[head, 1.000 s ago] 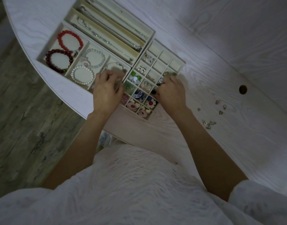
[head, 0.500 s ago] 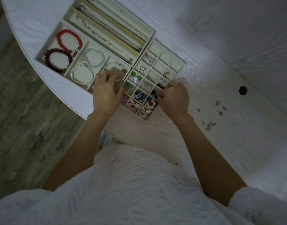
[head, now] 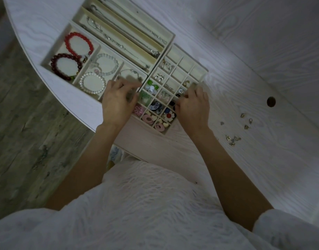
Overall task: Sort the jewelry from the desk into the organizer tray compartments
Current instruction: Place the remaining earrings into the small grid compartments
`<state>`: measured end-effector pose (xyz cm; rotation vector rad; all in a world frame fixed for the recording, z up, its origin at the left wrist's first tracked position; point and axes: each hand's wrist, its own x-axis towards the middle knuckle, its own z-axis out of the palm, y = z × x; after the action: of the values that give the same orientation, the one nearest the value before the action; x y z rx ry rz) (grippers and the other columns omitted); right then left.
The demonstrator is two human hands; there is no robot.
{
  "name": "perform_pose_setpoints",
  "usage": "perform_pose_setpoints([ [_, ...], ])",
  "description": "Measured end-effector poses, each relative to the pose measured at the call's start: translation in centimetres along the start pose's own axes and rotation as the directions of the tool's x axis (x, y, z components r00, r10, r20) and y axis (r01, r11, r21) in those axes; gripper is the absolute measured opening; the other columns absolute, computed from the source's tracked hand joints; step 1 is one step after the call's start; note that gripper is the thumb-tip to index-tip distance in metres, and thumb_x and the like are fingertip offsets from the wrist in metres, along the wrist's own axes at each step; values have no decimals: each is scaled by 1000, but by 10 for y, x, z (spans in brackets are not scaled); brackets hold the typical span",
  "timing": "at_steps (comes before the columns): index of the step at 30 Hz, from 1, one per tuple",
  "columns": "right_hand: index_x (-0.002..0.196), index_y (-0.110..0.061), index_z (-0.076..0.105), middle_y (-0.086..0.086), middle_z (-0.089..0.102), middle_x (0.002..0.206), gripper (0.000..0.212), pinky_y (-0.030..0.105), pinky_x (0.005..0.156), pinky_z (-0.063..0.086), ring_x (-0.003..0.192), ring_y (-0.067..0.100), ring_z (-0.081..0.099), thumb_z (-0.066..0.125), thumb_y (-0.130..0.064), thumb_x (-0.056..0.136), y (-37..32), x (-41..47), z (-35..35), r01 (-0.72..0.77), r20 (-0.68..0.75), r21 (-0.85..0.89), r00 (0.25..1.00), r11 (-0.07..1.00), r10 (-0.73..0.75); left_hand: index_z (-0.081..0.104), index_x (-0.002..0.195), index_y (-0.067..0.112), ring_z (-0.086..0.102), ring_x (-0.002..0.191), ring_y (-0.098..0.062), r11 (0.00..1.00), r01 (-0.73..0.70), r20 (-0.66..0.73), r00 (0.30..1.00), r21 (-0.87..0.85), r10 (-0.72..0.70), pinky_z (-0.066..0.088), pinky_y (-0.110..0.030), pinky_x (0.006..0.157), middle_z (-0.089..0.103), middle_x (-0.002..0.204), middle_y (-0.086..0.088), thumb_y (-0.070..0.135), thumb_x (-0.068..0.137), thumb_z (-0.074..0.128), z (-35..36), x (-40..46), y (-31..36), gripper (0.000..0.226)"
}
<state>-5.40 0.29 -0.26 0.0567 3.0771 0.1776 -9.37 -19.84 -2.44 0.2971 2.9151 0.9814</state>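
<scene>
The cream organizer tray [head: 198, 69] lies on the white desk [head: 254, 177]. Its left compartments hold bead bracelets: a red bracelet [head: 78, 43], a dark red bracelet [head: 64, 66] and a pearl bracelet [head: 92, 83]. Chains [head: 119, 46] lie in the long slots. The small grid holds earrings and flower pieces [head: 168, 115]. My left hand [head: 117, 103] rests on the wall between the bracelet section and the grid. My right hand [head: 193, 107] is at the grid's right edge, fingers curled together over a small cell. What they pinch, if anything, is hidden. Loose earrings [head: 246, 121] lie to the right.
A second cluster of small earrings [head: 233, 138] lies nearer the desk's front, right of my right forearm. A round cable hole [head: 271, 101] is in the desk further right. The desk's curved edge drops to a wooden floor [head: 28, 132] on the left.
My right hand has drawn back from the grid's upper right cells toward its right edge. My left hand has stayed in place on the tray.
</scene>
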Motion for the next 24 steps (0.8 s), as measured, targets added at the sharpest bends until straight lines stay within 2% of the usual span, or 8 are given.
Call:
perform_pose_setpoints([
  [2,63,-10,70,4,60,72,10,32,66,39,79,25,52,77,-13,68,1,1,1,-20,-19,17,1000,1000,20,69,111,21,46,87,-20,1000,-9,13,1000,-12,9,31,-26,72,68,100,-3,18,85,68,-2,1,1,27],
  [6,62,-10,70,3,58,70,12,30,64,35,76,24,50,79,-17,68,1,-3,2,-35,-30,47,999,998,37,68,111,21,53,90,-25,1000,10,31,999,-14,-10,37,-30,76,68,102,-4,18,81,71,-3,2,3,30],
  [8,62,-9,71,6,60,73,12,30,65,34,77,25,50,77,-15,70,0,-4,3,-48,-17,92,999,995,50,69,110,21,55,90,-27,999,30,35,999,-25,-29,42,-33,78,69,101,-5,18,81,72,-2,2,1,30],
  [13,64,-6,67,13,64,91,7,33,69,40,84,27,54,71,-3,70,-2,-1,10,-59,-15,68,998,996,60,72,108,20,60,89,-30,998,40,32,999,-41,-38,46,-37,80,70,100,-7,17,80,73,-1,4,-1,28],
  [17,78,-7,72,13,63,98,10,34,75,38,89,27,51,67,-14,80,0,-3,14,-58,19,102,998,993,56,72,108,20,59,88,-29,998,38,3,999,-39,-38,44,-35,77,69,98,-8,14,81,72,-1,2,3,27],
  [19,84,-10,74,9,61,93,15,34,75,35,89,26,48,66,-22,81,2,-5,11,-66,47,158,997,985,59,72,108,20,59,88,-29,998,47,-2,999,-49,-47,44,-35,78,69,97,-9,13,81,71,-1,2,4,27],
  [24,72,-8,74,6,60,79,10,32,69,35,82,26,48,67,-14,76,1,-10,9,-174,-35,146,983,974,181,72,107,21,60,86,-27,996,60,-15,998,-66,-61,46,-36,79,70,95,-7,13,81,70,0,1,4,27],
])
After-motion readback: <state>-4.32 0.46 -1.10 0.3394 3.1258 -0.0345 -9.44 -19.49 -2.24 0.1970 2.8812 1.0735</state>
